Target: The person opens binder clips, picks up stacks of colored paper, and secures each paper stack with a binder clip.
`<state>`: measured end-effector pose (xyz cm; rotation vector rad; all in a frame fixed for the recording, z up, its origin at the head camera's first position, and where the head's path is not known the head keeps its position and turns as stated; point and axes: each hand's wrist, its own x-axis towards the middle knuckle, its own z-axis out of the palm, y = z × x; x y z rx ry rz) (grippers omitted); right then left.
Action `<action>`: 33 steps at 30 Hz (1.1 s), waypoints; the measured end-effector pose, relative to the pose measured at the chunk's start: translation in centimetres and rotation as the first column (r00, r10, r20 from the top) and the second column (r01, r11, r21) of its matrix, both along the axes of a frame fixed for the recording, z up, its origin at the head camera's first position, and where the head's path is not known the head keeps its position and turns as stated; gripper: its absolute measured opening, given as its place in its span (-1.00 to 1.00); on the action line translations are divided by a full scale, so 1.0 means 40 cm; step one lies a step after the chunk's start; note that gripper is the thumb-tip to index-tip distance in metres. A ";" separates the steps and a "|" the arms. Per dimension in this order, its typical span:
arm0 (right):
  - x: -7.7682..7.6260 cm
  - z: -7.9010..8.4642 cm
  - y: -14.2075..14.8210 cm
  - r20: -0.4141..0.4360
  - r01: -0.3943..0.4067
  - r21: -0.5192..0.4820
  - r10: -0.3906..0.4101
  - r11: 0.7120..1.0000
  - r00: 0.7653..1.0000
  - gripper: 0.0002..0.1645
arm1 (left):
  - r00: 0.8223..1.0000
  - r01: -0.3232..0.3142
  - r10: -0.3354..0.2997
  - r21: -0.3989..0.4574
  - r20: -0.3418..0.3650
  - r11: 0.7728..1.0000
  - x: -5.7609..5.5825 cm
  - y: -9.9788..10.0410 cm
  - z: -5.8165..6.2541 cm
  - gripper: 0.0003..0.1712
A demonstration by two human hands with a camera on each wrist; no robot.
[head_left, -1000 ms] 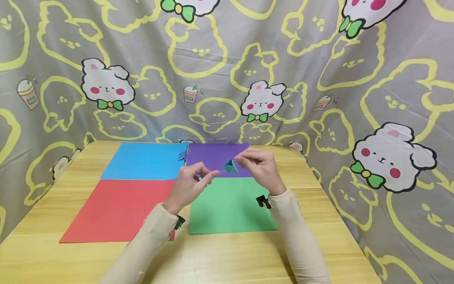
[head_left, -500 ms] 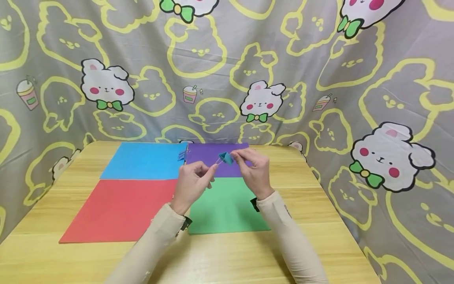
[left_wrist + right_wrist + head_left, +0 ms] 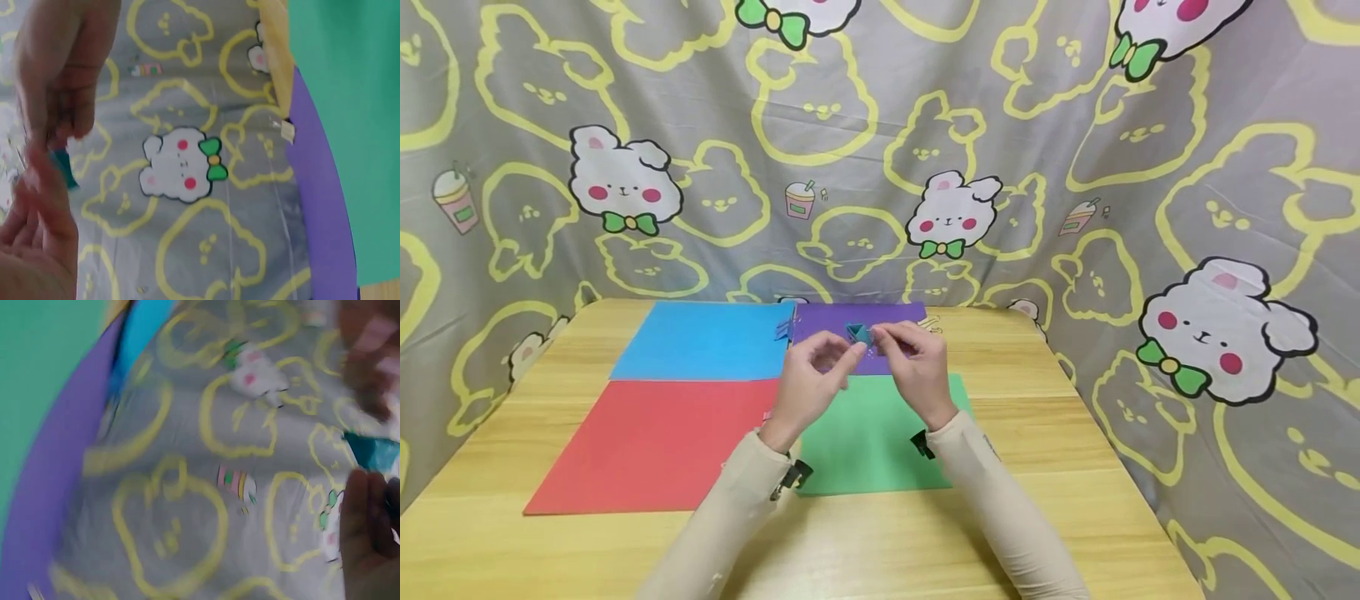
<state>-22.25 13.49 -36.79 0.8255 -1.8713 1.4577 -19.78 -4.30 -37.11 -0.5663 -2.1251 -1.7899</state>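
Note:
A teal binder clip (image 3: 859, 334) is held up between both hands, over the purple sheet (image 3: 887, 312) in the head view. My left hand (image 3: 812, 379) pinches it from the left with thumb and forefinger. From the right, the thumb and fingers of my right hand (image 3: 917, 367) pinch it at its wire handle. In the right wrist view the teal body of the clip (image 3: 373, 452) shows between the right hand (image 3: 372, 525) below and a blurred left hand (image 3: 369, 359) above. The left wrist view shows only part of the clip (image 3: 64, 167), mostly covered by fingers.
Blue (image 3: 715, 342), red (image 3: 655, 442) and green (image 3: 872, 442) sheets lie with the purple one on a wooden table (image 3: 1037, 500). Blue clips (image 3: 784, 329) sit at the blue sheet's right edge, pale yellow clips (image 3: 930, 324) right of the purple. A patterned curtain (image 3: 850, 108) hangs behind.
Both hands have moved closer together, and the teal binder clip has shifted left and slightly up with them. Its orientation has turned, and the pale yellow clips have come into sight.

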 end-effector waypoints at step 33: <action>-0.148 0.006 0.307 0.780 0.055 -0.347 0.255 0.936 0.572 -0.68 | 0.893 0.049 0.134 -0.390 0.429 0.919 -0.100 -0.104 -0.087 -0.54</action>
